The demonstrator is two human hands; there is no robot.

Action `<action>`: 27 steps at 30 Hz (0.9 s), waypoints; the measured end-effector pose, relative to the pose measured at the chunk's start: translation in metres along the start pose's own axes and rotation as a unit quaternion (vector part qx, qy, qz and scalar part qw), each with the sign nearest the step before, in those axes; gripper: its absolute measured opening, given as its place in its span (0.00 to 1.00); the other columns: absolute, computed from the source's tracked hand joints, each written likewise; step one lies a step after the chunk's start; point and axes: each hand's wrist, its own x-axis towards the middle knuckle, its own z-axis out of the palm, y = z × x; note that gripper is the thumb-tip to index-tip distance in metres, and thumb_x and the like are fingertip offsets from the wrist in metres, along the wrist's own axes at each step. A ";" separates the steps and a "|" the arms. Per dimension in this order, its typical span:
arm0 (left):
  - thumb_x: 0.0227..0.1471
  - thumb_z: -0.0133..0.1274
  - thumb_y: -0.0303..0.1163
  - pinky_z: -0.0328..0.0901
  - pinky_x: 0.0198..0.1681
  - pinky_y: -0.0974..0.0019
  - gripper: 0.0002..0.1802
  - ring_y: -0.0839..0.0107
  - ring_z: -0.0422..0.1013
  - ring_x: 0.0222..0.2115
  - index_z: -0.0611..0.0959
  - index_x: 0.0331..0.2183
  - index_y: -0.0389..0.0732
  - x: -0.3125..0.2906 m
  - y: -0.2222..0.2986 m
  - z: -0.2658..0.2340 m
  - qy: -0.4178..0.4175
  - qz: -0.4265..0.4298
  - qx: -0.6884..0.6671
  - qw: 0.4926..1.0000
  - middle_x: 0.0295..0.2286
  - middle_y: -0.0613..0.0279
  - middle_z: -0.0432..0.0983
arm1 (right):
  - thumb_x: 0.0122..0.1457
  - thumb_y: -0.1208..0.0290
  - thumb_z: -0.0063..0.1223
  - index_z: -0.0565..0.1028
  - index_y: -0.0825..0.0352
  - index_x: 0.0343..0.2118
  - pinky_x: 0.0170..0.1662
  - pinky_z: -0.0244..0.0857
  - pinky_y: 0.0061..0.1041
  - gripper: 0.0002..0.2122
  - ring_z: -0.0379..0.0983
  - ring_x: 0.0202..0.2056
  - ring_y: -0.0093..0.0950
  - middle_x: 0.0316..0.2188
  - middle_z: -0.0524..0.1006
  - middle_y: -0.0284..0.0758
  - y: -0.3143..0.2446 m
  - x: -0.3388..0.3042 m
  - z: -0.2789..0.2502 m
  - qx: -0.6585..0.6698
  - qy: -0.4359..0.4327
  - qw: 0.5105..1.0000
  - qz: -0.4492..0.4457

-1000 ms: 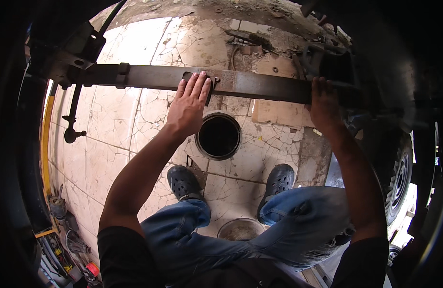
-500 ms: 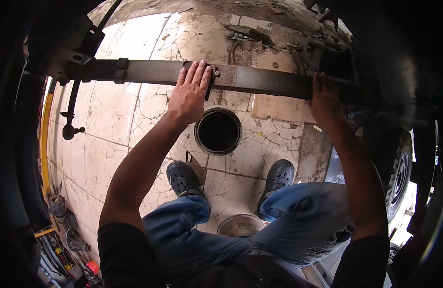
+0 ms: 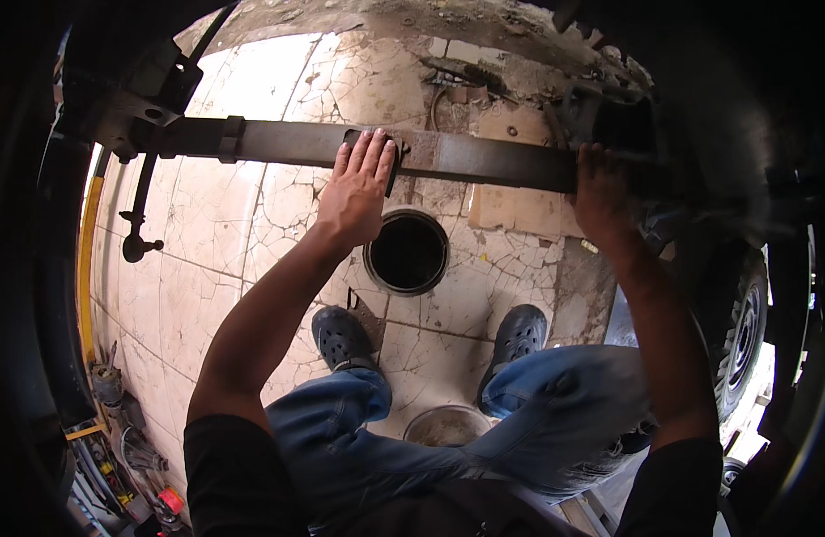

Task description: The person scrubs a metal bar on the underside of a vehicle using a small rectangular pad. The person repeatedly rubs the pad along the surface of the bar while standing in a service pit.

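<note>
Resting flat-fingered across a long grey metal bar (image 3: 502, 163), the left hand (image 3: 357, 195) could slip under uneven pressure; the shadowed right hand's (image 3: 604, 195) grip is unclear.

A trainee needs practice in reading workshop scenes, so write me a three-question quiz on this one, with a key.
1. True or false: the left hand lies with its fingers extended over the black plate at the leaf spring.
2. Which is nearer the treaded wheel? A, the left hand; B, the right hand.
3. Fill the gap: the dark clogs on the cracked tile floor have uppers pierced with ____.

Key: 1, true; 2, B; 3, holes.
</note>
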 end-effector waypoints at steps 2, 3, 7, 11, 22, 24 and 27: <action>0.42 0.50 0.27 0.36 0.70 0.52 0.48 0.56 0.40 0.68 0.52 0.65 0.34 0.011 -0.004 -0.004 0.001 0.000 -0.004 1.000 0.67 0.48 0.44 | 0.55 0.62 0.61 0.51 0.74 0.64 0.66 0.46 0.47 0.40 0.52 0.65 0.51 0.63 0.57 0.54 -0.002 0.001 -0.010 0.042 -0.045 0.998 0.018; 0.40 0.53 0.29 0.37 0.70 0.52 0.51 0.56 0.41 0.68 0.52 0.65 0.34 0.020 -0.009 -0.001 0.001 -0.010 0.010 1.000 0.66 0.48 0.44 | 0.55 0.63 0.61 0.50 0.74 0.65 0.66 0.45 0.48 0.41 0.51 0.65 0.52 0.64 0.56 0.55 -0.006 0.003 -0.017 0.067 -0.064 0.995 0.023; 0.36 0.58 0.30 0.38 0.70 0.53 0.55 0.55 0.41 0.68 0.52 0.65 0.33 0.036 -0.002 -0.003 -0.010 -0.030 0.017 0.999 0.66 0.47 0.45 | 0.54 0.59 0.61 0.51 0.73 0.64 0.66 0.45 0.46 0.41 0.50 0.65 0.49 0.63 0.56 0.52 0.002 0.000 0.008 0.041 -0.028 0.999 0.018; 0.37 0.57 0.29 0.38 0.70 0.53 0.54 0.56 0.40 0.68 0.53 0.65 0.34 0.000 0.004 0.000 -0.003 -0.005 0.013 1.000 0.66 0.48 0.45 | 0.55 0.58 0.60 0.50 0.73 0.65 0.66 0.45 0.46 0.41 0.50 0.65 0.49 0.63 0.56 0.51 0.005 -0.001 0.016 0.011 -0.020 1.000 0.012; 0.45 0.50 0.29 0.36 0.70 0.53 0.47 0.56 0.41 0.68 0.52 0.65 0.35 0.028 -0.004 -0.005 -0.008 -0.040 0.027 0.999 0.67 0.50 0.44 | 0.55 0.58 0.61 0.51 0.73 0.64 0.65 0.48 0.46 0.41 0.52 0.65 0.49 0.62 0.58 0.52 0.001 0.003 -0.001 0.008 -0.033 0.999 0.010; 0.42 0.52 0.27 0.37 0.70 0.53 0.49 0.55 0.41 0.68 0.53 0.65 0.34 0.014 -0.001 -0.003 -0.002 -0.017 0.020 1.000 0.66 0.48 0.45 | 0.55 0.58 0.60 0.51 0.73 0.65 0.66 0.47 0.46 0.41 0.52 0.65 0.49 0.62 0.58 0.53 0.002 0.000 0.007 0.005 -0.032 0.999 0.011; 0.42 0.52 0.28 0.36 0.70 0.53 0.49 0.56 0.40 0.68 0.53 0.65 0.33 -0.008 0.000 0.005 0.013 -0.004 0.039 0.999 0.66 0.47 0.44 | 0.56 0.59 0.59 0.49 0.74 0.65 0.66 0.46 0.46 0.41 0.51 0.65 0.50 0.63 0.56 0.54 0.001 -0.001 0.001 0.022 -0.037 0.999 0.019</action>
